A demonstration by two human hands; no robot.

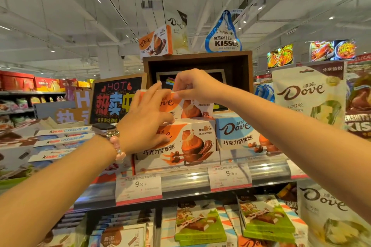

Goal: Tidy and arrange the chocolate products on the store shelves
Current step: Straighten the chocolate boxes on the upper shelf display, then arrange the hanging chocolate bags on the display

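An orange-and-white Dove box [187,106] sits stacked on a second orange Dove box [192,142] on the top shelf. My left hand [146,118] lies against the left end of the upper box, fingers stretched up and along its front, thumb reaching down onto the lower box. My right hand [193,84] pinches the upper box's top edge from above. A blue-and-white Dove box [241,134] stands right beside the stack.
Kinder Chocolate packs [62,140] lie stacked to the left. A dark wooden crate [247,70] stands behind, topped by a Dove box [155,41] and a Hershey's Kisses bag [223,38]. Large Dove pouches [309,94] stand right. Green chocolate bars [198,224] fill the lower shelf.
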